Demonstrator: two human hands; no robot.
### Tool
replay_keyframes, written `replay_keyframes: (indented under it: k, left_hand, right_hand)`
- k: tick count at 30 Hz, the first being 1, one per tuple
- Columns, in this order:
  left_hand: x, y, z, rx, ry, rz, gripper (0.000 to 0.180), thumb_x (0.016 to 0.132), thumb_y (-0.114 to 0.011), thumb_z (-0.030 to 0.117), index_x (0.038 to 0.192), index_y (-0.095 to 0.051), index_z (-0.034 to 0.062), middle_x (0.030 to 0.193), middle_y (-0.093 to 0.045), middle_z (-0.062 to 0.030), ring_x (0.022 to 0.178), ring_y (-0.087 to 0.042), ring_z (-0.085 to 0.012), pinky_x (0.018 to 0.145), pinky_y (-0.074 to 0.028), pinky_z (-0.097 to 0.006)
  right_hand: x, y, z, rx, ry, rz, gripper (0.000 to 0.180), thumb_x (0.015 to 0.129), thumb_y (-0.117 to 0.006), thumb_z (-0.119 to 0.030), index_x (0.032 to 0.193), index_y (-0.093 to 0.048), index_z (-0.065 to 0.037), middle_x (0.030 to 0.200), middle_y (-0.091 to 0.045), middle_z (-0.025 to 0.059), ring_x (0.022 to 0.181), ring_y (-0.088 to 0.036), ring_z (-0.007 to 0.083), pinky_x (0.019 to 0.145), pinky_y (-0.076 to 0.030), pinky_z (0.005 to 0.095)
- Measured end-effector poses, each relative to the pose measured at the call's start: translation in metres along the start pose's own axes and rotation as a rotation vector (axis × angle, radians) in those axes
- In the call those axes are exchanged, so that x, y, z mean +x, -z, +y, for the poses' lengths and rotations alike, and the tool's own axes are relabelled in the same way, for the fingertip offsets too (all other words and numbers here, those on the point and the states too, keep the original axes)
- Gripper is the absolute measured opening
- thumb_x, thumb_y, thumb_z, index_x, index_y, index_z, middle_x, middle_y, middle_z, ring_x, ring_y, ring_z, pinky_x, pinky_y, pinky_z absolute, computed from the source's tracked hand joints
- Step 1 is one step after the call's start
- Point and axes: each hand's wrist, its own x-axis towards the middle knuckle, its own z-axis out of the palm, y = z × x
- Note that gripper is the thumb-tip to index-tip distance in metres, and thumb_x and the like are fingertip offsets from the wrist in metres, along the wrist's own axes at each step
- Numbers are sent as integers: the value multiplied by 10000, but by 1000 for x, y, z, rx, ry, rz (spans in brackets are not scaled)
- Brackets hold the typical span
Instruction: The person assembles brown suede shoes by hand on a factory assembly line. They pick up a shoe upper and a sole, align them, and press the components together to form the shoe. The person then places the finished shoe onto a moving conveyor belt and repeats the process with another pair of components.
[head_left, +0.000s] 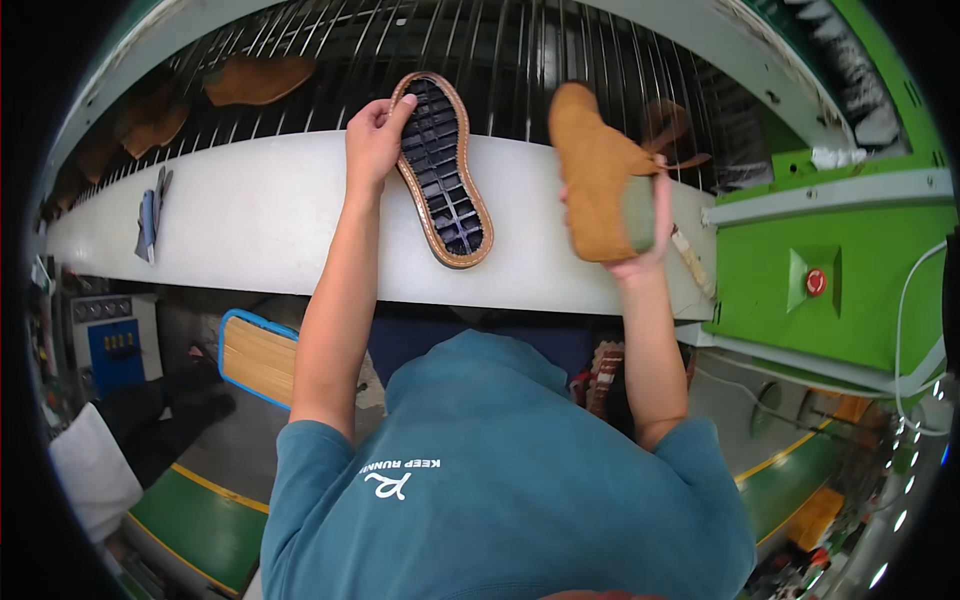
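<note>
My left hand (377, 138) grips the upper left edge of a shoe sole (446, 165). This sole has a dark, gridded inner side and a tan stitched rim, and it is tilted over the white worktop. In my right hand (645, 235) is a tan suede shoe upper (600, 170), held around its heel end with the toe pointing away from me. A pale greenish patch shows at its heel, and brown straps hang off its right side. The two pieces are apart, with a stretch of worktop between them.
The white worktop (270, 215) curves before me, bordered by a rack of metal rods (500, 60). A tan shoe upper (258, 80) lies on the rack. Scissors (150, 215) lie left, a wrapped stick-like tool (692, 262) right. A green machine panel has a red button (815, 283).
</note>
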Motion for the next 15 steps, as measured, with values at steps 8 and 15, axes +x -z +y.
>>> replay_keyframes:
  k: [8, 15]
  left_hand:
    - [-1, 3, 3, -1, 1, 17, 319, 1019, -826, 298, 984, -770, -14, 824, -713, 21, 723, -585, -35, 668, -452, -217]
    - [-9, 0, 14, -199, 15, -46, 268, 1002, -840, 172, 1131, -740, -41, 946, -784, -57, 809, -722, -97, 757, -583, -246]
  right_hand:
    - [-4, -1, 36, -423, 170, 207, 857, 1082, -560, -651, 1631, -448, -3, 1510, -636, 178, 1345, -665, 287, 1146, -545, 443]
    - [-20, -14, 31, -808, 209, 225, 1135, 781, -909, -251, 1702, -298, 5, 1531, -554, 188, 1440, -561, 286, 1212, -461, 411]
